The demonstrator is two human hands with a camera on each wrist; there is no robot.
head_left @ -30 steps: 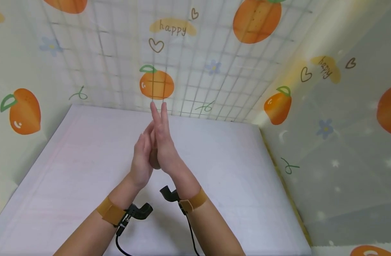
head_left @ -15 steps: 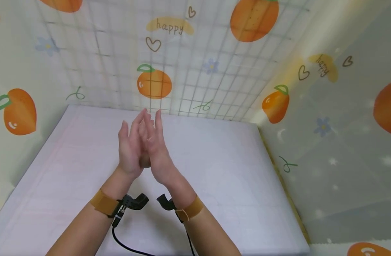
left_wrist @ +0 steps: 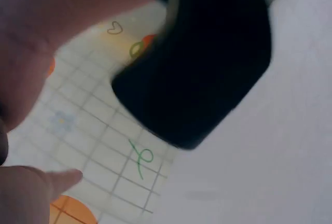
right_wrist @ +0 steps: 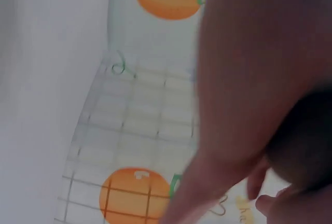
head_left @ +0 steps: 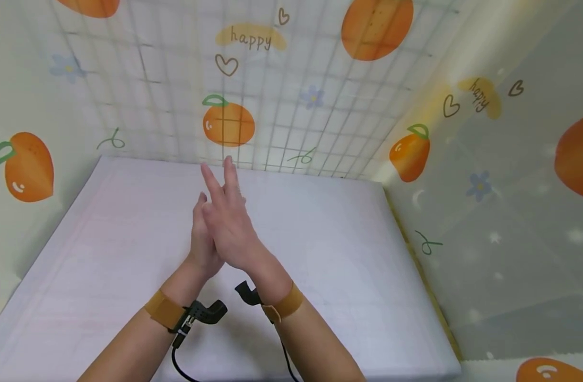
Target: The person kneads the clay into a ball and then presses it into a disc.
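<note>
In the head view my two hands are brought together above the white tabletop, palms facing. My right hand [head_left: 230,229] lies over the left with its fingers straight and two of them spread upward. Behind it, my left hand [head_left: 200,245] shows only its thumb side and heel; its other fingers are mostly covered. A dark rounded lump [right_wrist: 307,143] sits between the palms in the right wrist view, close and blurred, so its kind is unclear. From the head, the right hand hides this lump.
A white tabletop [head_left: 320,254] lies below the hands. Behind it rises a wire grid [head_left: 281,127] covered with a fruit-print sheet. Black wrist cameras [head_left: 210,312] with cables sit on tan wrist straps [head_left: 164,310].
Half a second ago the hands stood slightly apart, the brown lump showing between them. Now the right hand has turned across the left and covers the lump; the fingers point more to the left.
</note>
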